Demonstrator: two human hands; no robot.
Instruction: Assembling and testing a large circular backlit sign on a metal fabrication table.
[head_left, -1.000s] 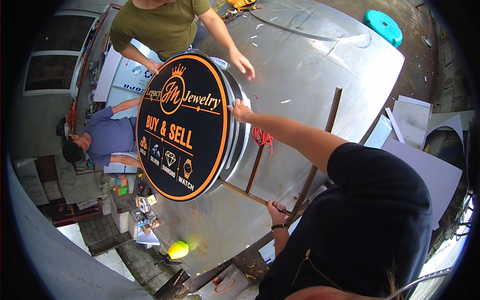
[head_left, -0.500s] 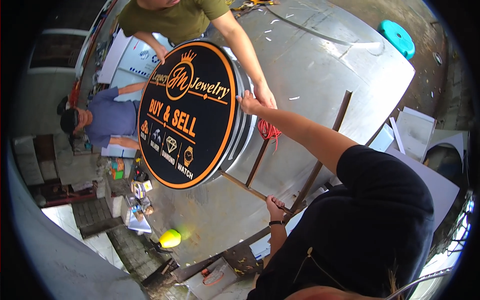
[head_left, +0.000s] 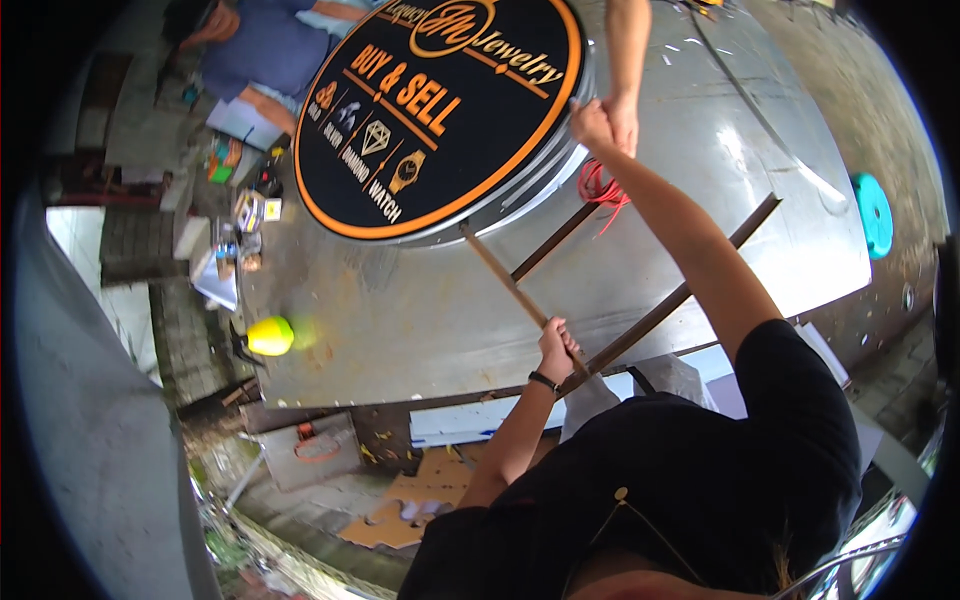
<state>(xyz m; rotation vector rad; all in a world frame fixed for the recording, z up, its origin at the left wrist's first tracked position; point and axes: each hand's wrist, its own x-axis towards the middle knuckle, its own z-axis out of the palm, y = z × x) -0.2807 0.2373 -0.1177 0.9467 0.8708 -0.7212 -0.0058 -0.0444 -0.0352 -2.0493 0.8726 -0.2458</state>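
"What could be going wrong from here?"

"The round black-and-orange sign (head_left: 440, 110) is lying over the metal table (head_left: 370, 340), beyond the person's hands. If the holds on it are pulling unevenly, it could be twisting, and its rim could be scraping. The red cable (head_left: 600, 185) is sitting close by the rim, so it could be snagging on the brown metal frame (head_left: 502, 272)."

"And fingers?"

"Pinching is a risk: a co-worker's hand (head_left: 624, 122) is crowding right beside the right hand (head_left: 592, 125)."

"How are the person's own fingers holding?"

"The left hand (head_left: 558, 350) is closing fully round the frame's bar, near its lower end. The right is curling against the sign's rim, but most of its fingers are hiding from view, so I'm not telling how far open they are."
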